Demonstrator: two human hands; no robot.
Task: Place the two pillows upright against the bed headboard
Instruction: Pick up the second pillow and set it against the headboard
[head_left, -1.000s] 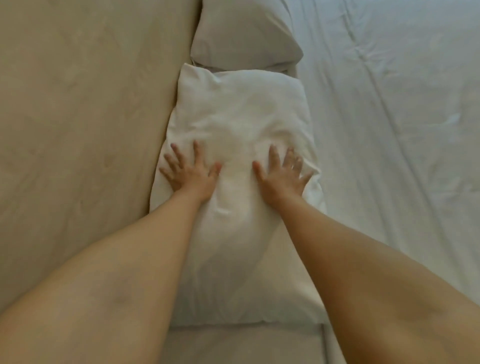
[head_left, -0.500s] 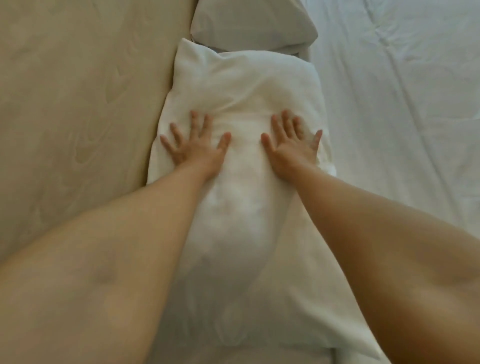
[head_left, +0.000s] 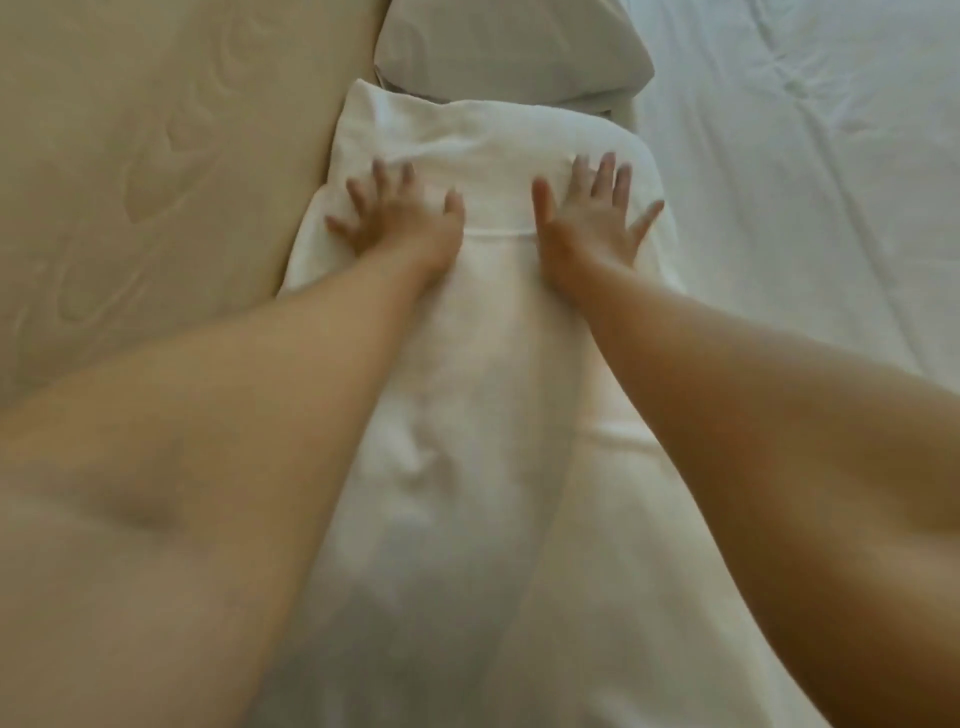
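A white pillow (head_left: 483, 395) runs down the middle of the view, its left long edge against the beige wood-grain headboard (head_left: 156, 171). My left hand (head_left: 400, 218) lies flat on its upper part with the fingers spread. My right hand (head_left: 592, 218) rests flat beside it, fingers apart too. Neither hand grips anything. A second pillow (head_left: 514, 47), greyer in shade, lies beyond the first one at the top, also next to the headboard. Whether the pillows stand upright or lie flat I cannot tell.
A wrinkled white bed sheet (head_left: 805, 182) fills the right side of the view. My two bare forearms cover the lower corners.
Both hands have slid along the near pillow toward its far end, staying flat and spread. The view has moved forward with them.
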